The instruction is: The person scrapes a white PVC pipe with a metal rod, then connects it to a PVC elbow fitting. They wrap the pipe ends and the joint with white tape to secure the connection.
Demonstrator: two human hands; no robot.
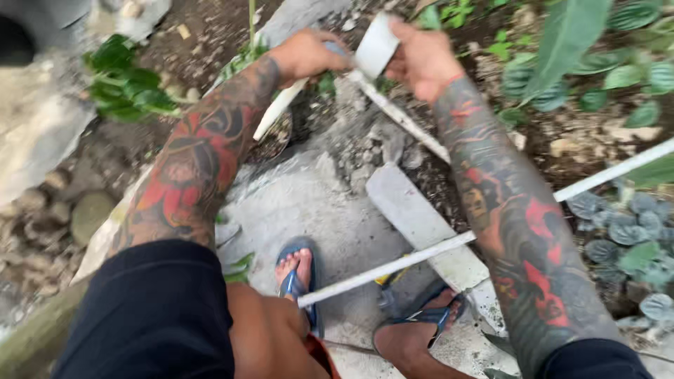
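My left hand (305, 54) grips two thin white pipes where they meet near the top of the view. One pipe (277, 111) runs down to the left, the other pipe (404, 119) runs down to the right. My right hand (421, 60) holds a roll of white tape (376, 44) right against that joint. Both forearms are tattooed.
A long white pipe (435, 249) lies across the ground over my sandalled feet (298, 270). A flat concrete slab (421, 221) lies under it. Leafy plants (618, 77) grow at right, another plant (126, 88) at upper left, stones (84, 214) at left.
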